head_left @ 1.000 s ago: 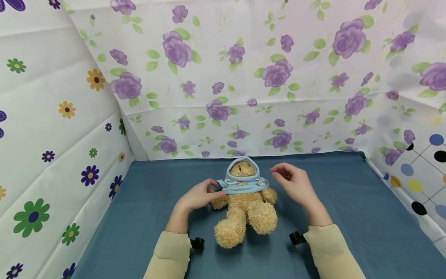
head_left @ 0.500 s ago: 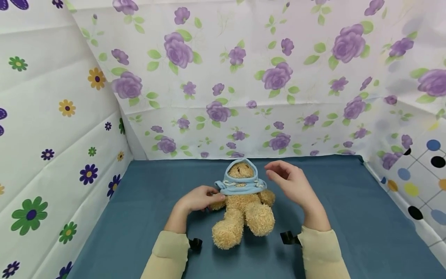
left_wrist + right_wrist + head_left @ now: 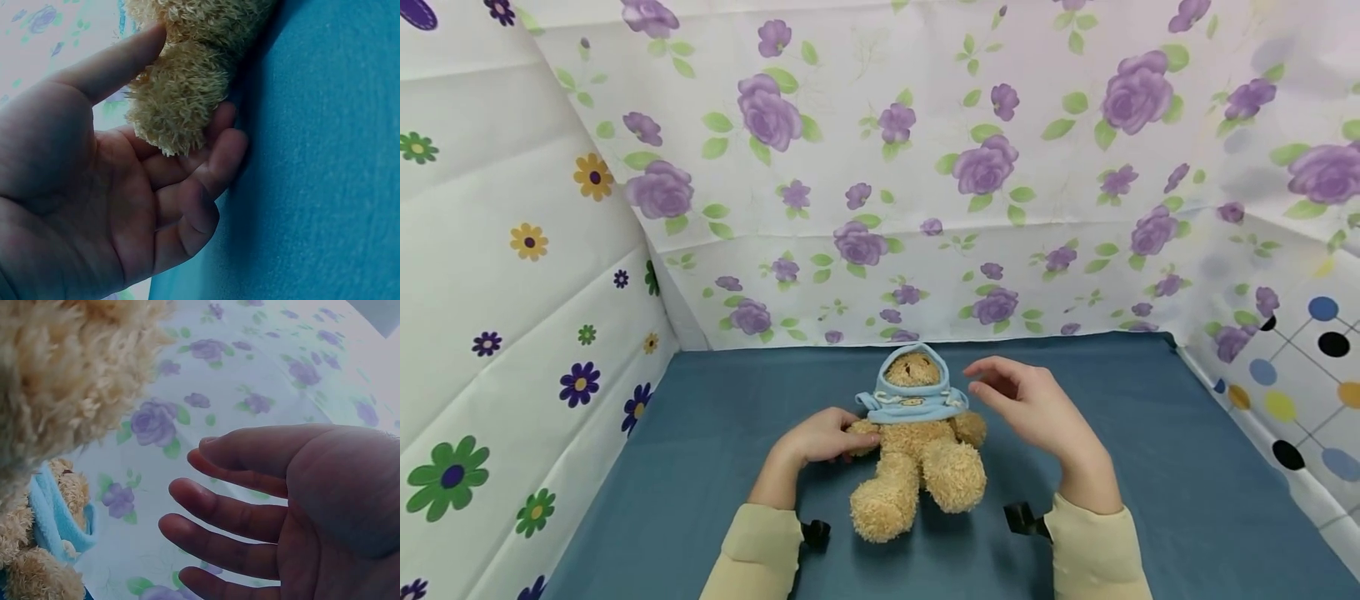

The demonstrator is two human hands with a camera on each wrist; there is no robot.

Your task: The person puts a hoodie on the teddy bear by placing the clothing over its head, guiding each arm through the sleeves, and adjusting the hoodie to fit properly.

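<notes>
A tan, curly-furred teddy bear (image 3: 913, 434) lies on its back on the blue-covered table, feet towards me. Its light blue hooded top (image 3: 910, 408) is bunched over the chest, and the hood frames the face. My left hand (image 3: 824, 437) holds the bear's arm on the left side. In the left wrist view the thumb of the left hand (image 3: 112, 169) lies against the fur, while its fingers curl under the paw (image 3: 178, 103). To the right of the hood, my right hand (image 3: 1028, 407) hovers apart from the bear, its fingers loosely bent around nothing.
Dark blue cloth (image 3: 737, 383) covers the table. A white curtain with purple roses (image 3: 865, 167) hangs behind it, and a flower-printed sheet (image 3: 512, 292) stands at the left. Another sheet with coloured dots (image 3: 1292, 383) is at the right.
My left hand has gone from the blue sleeve down to the bear's paw and now holds it. The right hand stays beside the hood, a little lower. The whole view has shifted slightly.
</notes>
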